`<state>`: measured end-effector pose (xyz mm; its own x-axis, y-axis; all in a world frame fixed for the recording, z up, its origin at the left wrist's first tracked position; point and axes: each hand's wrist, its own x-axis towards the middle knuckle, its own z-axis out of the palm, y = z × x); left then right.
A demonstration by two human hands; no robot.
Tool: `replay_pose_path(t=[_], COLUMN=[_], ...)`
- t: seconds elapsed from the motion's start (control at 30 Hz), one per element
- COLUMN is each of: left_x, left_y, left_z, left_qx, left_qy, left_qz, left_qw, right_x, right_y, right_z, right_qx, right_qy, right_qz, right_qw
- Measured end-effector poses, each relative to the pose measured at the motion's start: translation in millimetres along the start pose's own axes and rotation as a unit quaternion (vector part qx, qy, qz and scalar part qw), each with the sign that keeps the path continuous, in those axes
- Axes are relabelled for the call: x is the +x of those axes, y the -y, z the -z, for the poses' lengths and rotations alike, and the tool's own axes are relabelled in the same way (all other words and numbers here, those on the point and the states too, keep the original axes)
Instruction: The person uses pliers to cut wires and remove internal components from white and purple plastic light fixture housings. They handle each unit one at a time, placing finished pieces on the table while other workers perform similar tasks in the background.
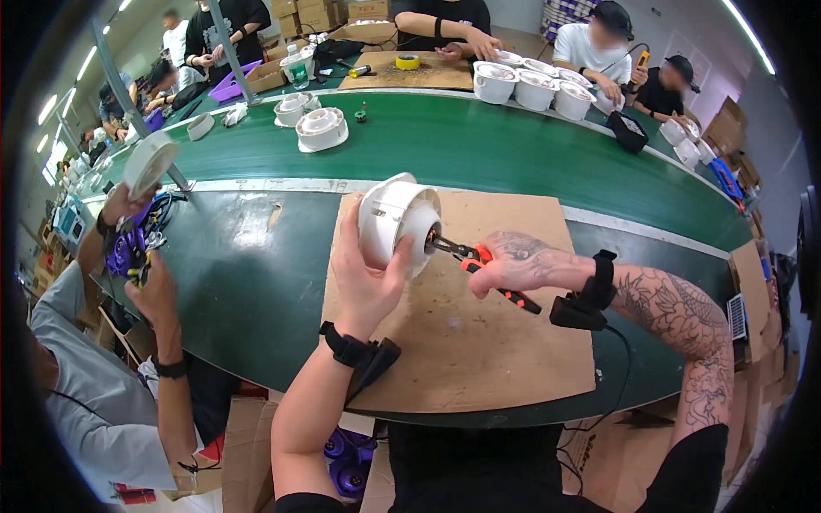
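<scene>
Head view: my left hand (366, 282) grips the rigid white plastic housing (395, 221) by its rim; right hand (513, 265), at 3 o'clock, clenches orange-handled pliers (479, 261).

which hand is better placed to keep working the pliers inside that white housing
Right. The right hand already grips the orange-handled pliers, their tip at the open end of the white housing. The left hand is wrapped around the housing, steadying it.
</scene>
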<state>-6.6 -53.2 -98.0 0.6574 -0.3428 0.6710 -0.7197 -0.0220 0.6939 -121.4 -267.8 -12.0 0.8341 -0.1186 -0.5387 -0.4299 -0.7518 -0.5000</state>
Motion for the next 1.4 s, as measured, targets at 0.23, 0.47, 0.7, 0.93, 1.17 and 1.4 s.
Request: replay_pose_path(t=[0.23,0.47,0.7,0.93,1.17,1.4], left_x=[1.5,34.3,2.6,-4.9,12.6,-28.5], left_y=[5.1,39.1,52.3,63.5,-24.6,-110.8], left_z=[-5.7,40.5,-0.2,-16.3,-11.3,-42.1], left_qx=[-0.007,-0.068,-0.39,-0.233,0.073,0.143], left_qy=[-0.024,-0.234,0.091,0.194,0.254,0.447], left_qz=[-0.015,0.061,0.376,0.28,-0.052,-0.294], left_qw=[1.0,0.968,0.836,0.911,0.963,0.833], right_x=[9.4,-61.1,-61.9,-49.0,-19.4,-26.9], right_y=[-22.5,-90.7,-161.6,-203.9,-232.4,-240.7], right_z=[-4.5,-9.7,-29.3,-60.0,-70.3,-70.7], right_qx=[0.03,-0.047,0.369,0.623,0.685,0.691], right_qy=[-0.025,0.006,0.132,0.301,0.394,0.385], right_qz=[0.032,0.025,0.081,0.186,0.235,0.239], right_qw=[0.999,0.999,0.916,0.698,0.566,0.563])
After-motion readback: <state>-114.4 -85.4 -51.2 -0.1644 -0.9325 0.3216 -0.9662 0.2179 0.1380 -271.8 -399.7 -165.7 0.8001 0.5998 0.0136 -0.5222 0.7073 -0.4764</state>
